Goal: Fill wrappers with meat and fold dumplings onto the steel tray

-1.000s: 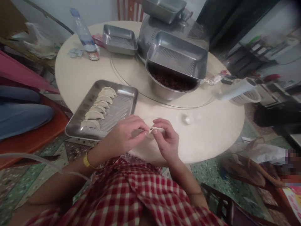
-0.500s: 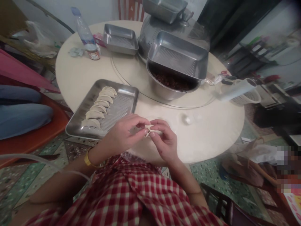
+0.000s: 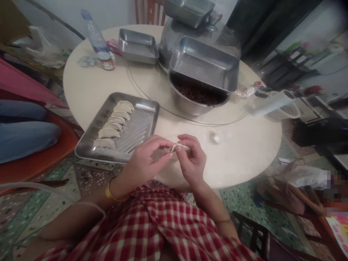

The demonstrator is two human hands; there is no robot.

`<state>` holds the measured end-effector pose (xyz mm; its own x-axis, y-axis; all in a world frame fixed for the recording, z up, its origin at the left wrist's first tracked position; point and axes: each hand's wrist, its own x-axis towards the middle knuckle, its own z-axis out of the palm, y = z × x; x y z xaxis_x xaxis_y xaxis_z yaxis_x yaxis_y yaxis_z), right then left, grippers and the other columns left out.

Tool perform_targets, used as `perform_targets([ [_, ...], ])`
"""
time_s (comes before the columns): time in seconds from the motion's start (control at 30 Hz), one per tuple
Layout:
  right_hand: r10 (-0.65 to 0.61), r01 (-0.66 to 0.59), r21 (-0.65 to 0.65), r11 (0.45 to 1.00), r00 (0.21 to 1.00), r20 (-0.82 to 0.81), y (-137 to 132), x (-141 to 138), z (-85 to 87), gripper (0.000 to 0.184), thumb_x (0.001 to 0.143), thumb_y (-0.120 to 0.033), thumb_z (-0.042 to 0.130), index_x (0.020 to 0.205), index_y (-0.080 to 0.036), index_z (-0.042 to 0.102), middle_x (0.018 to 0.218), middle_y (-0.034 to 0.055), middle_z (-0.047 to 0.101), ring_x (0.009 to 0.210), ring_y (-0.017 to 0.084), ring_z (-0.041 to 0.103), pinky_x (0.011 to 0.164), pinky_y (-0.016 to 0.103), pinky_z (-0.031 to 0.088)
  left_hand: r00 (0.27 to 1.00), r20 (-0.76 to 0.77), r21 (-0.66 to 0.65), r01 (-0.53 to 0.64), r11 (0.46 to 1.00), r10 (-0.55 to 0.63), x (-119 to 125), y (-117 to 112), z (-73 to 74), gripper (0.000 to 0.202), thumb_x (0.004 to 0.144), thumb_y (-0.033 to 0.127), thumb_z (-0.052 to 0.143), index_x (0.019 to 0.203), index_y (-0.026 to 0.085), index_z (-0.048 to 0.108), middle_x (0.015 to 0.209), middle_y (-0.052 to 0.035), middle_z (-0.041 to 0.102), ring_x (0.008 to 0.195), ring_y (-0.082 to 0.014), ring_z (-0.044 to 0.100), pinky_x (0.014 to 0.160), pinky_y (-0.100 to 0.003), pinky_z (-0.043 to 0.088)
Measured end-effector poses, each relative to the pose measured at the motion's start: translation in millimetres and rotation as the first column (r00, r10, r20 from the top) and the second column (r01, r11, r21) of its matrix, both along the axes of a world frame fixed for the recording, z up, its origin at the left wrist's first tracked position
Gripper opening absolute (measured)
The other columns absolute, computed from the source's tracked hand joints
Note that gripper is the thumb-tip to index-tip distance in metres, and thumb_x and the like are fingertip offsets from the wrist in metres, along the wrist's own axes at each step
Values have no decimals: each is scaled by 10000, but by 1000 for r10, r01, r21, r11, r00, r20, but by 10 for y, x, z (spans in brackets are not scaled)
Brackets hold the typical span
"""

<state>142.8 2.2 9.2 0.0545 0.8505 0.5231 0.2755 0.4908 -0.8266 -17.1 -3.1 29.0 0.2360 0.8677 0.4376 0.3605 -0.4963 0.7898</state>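
Between my two hands, just above the near table edge, is a small pale dumpling. My left hand pinches its left end between thumb and fingers. On the other side my right hand presses the dumpling's edge with its thumb, fingers curled behind it; the fingers hide most of the dough. Left of my hands lies a metal tray with a row of several folded dumplings along its left half.
Farther back, a metal bowl holds dark filling, with an empty metal pan resting over it. A bottle, a jar and another pan stand behind. A small white lump lies right of my hands.
My right thumb has moved up onto the dumpling's edge, and its fingers have shifted along the dough. My left hand still pinches the other end. The tray's dumplings stay as they were.
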Motion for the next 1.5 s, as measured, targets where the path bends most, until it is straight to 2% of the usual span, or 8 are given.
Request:
perform_targets([
  [0.2,96,-97,26,995,995,28,4,25,-42,252,898,-258,621,1148,-286,633,1139,55,670,1097,173,639,921,376,576,998,-33,102,-50,993,54,20,22,-19,90,890,126,589,941,186,633,892,-12,666,864,-129,626,792,-256,489],
  [0.53,108,-108,-19,994,994,12,7,41,-10,135,891,-261,633,961,-268,749,1154,61,681,845,144,699,771,346,618,992,-10,66,-126,990,127,41,1,-73,123,877,172,621,998,194,616,874,-3,671,802,-122,630,727,-245,496],
  [0.7,115,-114,-29,993,993,10,15,36,-11,141,898,-267,621,975,-276,739,1132,58,690,1065,199,673,791,343,614,992,-4,89,-127,988,128,17,30,-120,55,870,195,635,923,200,619,856,-5,658,801,-135,619,739,-271,496],
  [0.87,175,-170,-113,979,984,29,-21,41,-12,270,935,-316,560,1180,-304,671,1274,76,632,1171,219,623,827,358,615,988,9,136,-157,978,157,2,47,-147,50,879,172,607,841,204,604,817,1,637,791,-136,594,737,-280,479],
  [0.93,204,-199,-116,973,978,37,-34,51,-1,324,943,-317,543,1257,-325,625,1330,71,601,1229,224,590,878,369,607,984,39,105,-178,978,175,-2,42,-172,42,866,191,632,897,211,614,837,4,635,796,-133,582,751,-276,477],
  [1.1,268,-262,-63,963,958,100,-48,77,66,431,949,-249,536,1360,-379,529,1410,43,547,1324,208,523,1050,408,527,971,203,-117,-101,988,123,4,70,-238,495,787,366,737,1247,248,596,1112,-47,659,900,-159,593,815,-299,508],
  [1.37,314,-310,-50,949,932,183,-26,93,149,605,942,-206,538,1486,-385,342,1515,49,449,1407,202,442,1131,411,467,948,316,-228,47,973,29,75,103,-182,287,865,379,653,1097,242,752,1289,-71,667,1192,-233,611,995,-363,519],
  [1.5,315,-310,-57,949,932,179,-6,90,178,606,925,-224,572,1469,-393,365,1502,47,466,1412,206,438,1128,424,474,916,390,-220,-1,976,89,117,84,-243,237,899,373,617,1045,263,769,1261,-52,687,1189,-226,623,1037,-391,505],
])
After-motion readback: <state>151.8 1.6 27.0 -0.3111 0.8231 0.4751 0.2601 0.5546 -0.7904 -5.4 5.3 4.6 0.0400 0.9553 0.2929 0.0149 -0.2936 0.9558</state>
